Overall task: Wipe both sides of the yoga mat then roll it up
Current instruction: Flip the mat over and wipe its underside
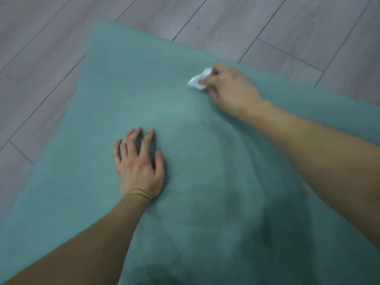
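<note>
Floor (41,48): 1, grey wood-look planks, showing down the left side, across the top and in the upper right corner.

Yoga mat (127,83): 1, teal, spread flat on the floor. It fills most of the view. 1 far corner shows at upper left, and its far edge slants down toward the right.

Left hand (139,167): 1, released, palm down on the mat left of centre. All 5 digits are straight and spread, holding nothing.

Band (137,195): 1, thin and tan, around the left wrist.

Shadow (216,182): 1 dark patch on the mat between the 2 forearms, deepening toward the bottom edge.

Wipe (198,80): 1, white and crumpled, lying on the mat close to its far edge, right of centre. Motion blur hides whether it is cloth or paper.

Right hand (232,89): 1, blurred, fingers curled and grasping the right side of the wipe, pressing it to the mat.

Forearms: 2, bare, entering from the bottom left and the right edge.
</note>
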`<state>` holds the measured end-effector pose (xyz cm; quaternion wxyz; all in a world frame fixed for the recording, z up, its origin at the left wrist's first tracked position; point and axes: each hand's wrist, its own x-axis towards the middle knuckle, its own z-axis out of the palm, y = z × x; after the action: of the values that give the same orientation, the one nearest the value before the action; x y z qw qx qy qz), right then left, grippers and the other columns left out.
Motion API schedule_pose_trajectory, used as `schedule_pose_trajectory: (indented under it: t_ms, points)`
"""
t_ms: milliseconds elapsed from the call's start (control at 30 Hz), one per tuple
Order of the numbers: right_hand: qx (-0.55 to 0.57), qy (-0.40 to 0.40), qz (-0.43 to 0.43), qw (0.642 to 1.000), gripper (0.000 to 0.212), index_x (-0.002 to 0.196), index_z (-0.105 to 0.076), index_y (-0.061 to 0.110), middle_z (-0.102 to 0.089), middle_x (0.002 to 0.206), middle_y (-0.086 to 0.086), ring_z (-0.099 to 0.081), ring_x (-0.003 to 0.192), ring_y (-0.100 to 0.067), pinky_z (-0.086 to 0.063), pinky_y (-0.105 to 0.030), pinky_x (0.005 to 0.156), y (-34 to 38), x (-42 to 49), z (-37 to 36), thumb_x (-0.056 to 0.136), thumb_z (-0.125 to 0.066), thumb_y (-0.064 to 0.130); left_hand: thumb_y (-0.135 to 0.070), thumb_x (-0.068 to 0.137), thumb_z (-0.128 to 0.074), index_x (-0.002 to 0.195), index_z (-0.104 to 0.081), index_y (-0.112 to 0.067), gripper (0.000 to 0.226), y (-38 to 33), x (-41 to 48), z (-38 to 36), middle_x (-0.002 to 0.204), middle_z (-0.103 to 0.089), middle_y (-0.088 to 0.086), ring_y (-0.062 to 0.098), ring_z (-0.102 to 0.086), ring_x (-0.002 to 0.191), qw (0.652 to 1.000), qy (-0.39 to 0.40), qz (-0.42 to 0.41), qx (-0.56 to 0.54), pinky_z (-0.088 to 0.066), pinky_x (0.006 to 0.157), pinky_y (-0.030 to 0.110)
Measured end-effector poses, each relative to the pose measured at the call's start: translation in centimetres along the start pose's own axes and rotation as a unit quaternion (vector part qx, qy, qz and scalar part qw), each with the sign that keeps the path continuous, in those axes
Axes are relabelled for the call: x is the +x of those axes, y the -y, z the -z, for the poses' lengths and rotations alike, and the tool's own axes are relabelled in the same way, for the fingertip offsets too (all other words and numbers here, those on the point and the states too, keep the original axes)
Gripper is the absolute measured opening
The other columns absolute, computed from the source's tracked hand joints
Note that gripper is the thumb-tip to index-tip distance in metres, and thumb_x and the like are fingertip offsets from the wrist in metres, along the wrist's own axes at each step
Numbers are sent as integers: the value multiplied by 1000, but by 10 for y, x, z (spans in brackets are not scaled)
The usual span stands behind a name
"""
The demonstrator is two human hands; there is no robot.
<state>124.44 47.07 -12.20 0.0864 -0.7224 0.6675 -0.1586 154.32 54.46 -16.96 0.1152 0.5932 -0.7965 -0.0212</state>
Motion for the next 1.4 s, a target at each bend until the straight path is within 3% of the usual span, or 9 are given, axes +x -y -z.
schedule_pose_trajectory:
  t_ms: [133, 400, 600, 800, 900, 1033, 1167, 1267, 1400]
  points:
    - [37, -65, -192, 979, 37, 132, -69, 21, -60, 125, -15, -64, 106, -40, -53, -44, 92, 20, 15, -15, 103, -46, 23, -40, 98, -50, 148, -55, -19, 55, 1, 0, -2, 153, -46, 12, 33, -39, 147, 1000, 3, -4, 0, -23, 124, 57]
    - [102, 104, 211, 966, 37, 134, -67, 32, -62, 120, -3, -65, 102, -26, -56, -39, 89, 84, -63, -31, 107, -44, 43, -30, 98, -45, 150, -54, -21, 54, 2, 1, -4, 157, -48, 8, 31, -39, 149, 1000, 8, -8, -9, -24, 124, 55]
    - [47, -116, -268, 955, 35, 135, -67, 21, -59, 124, -9, -64, 104, -33, -53, -40, 92, 36, 37, -25, 106, -47, 27, -38, 102, -50, 148, -58, -33, 47, 48, 32, 14, 145, -57, 3, 34, -53, 124, 986, 35, -163, 29, -41, 99, 49]
    - [113, 103, 250, 956, 31, 126, -72, 21, -57, 104, -11, -62, 85, -34, -56, -43, 69, 120, -49, -62, 100, -55, 19, -37, 95, -53, 144, -59, -18, 53, 82, 53, 11, 134, -54, 13, 40, -53, 117, 991, 24, -133, 12, -37, 105, 55]
    - [35, -53, 24, 998, 42, 130, -71, 21, -58, 112, -14, -62, 94, -37, -51, -41, 80, 54, 17, -39, 103, -41, 32, -37, 93, -55, 142, -60, -17, 53, 82, 53, 13, 137, -54, 13, 39, -52, 123, 992, 18, -126, 1, -33, 113, 56]
    - [51, -189, -276, 941, 32, 125, -66, 21, -56, 95, 12, -51, 72, -8, -47, -40, 83, 49, 57, -42, 107, -44, 37, -40, 92, -55, 145, -57, -17, 58, 81, 53, 13, 146, -51, 13, 36, -46, 139, 995, 5, -97, 7, -27, 120, 58]
    - [146, -17, 24, 989, 35, 131, -71, 24, -61, 109, -8, -65, 87, -32, -57, -45, 79, 135, -14, -78, 103, -51, 26, -47, 93, -52, 149, -53, -18, 63, 84, 51, 7, 156, -45, 12, 34, -37, 150, 1000, -9, -14, 17, -19, 125, 59]
    - [121, 122, 246, 954, 34, 124, -73, 24, -58, 107, -10, -64, 85, -34, -57, -45, 72, 134, -32, -66, 102, -48, 27, -47, 91, -50, 150, -52, -20, 64, 86, 51, 4, 159, -44, 10, 32, -36, 151, 1000, -24, 14, 10, -20, 125, 56]
    - [5, -41, -14, 999, 51, 131, -66, 27, -59, 120, -1, -62, 101, -26, -50, -33, 91, 58, 44, -39, 100, -41, 60, -46, 93, -48, 149, -52, -21, 61, 86, 52, 4, 156, -47, 8, 31, -36, 151, 1000, -13, 18, 13, -20, 125, 56]
